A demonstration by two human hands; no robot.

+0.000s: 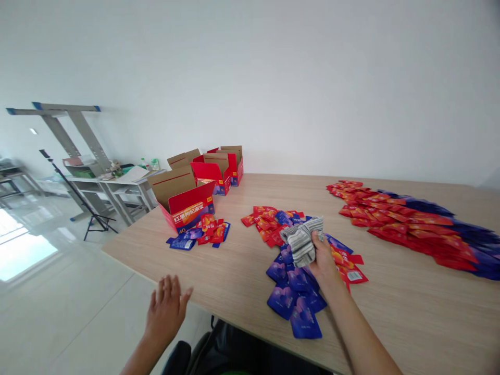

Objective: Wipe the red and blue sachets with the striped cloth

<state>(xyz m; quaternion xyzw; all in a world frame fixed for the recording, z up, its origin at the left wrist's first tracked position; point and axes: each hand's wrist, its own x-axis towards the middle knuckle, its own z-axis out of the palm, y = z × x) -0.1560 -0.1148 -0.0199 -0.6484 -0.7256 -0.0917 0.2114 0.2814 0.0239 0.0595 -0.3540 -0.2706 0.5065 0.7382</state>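
Observation:
My right hand [323,260] grips a folded grey-and-white striped cloth [302,241] above a spread of pouches. Beneath and in front of it lie blue pouches [299,297], overlapping each other. Red pouches [267,221] are heaped just behind, and more red pouches [347,265] show to the right of the wrist. Near the table's front edge, my left hand [167,307] is held out with its fingers extended and nothing in it. A small group of red and blue pouches [203,232] rests in front of the nearest red carton.
Several open red cartons, the nearest [187,205] with raised flaps, stand at the table's left end. Long rows of red and blue pouches [414,224] cover the right side. The table edge [128,265] drops to tiled floor, where a tripod [97,219] stands.

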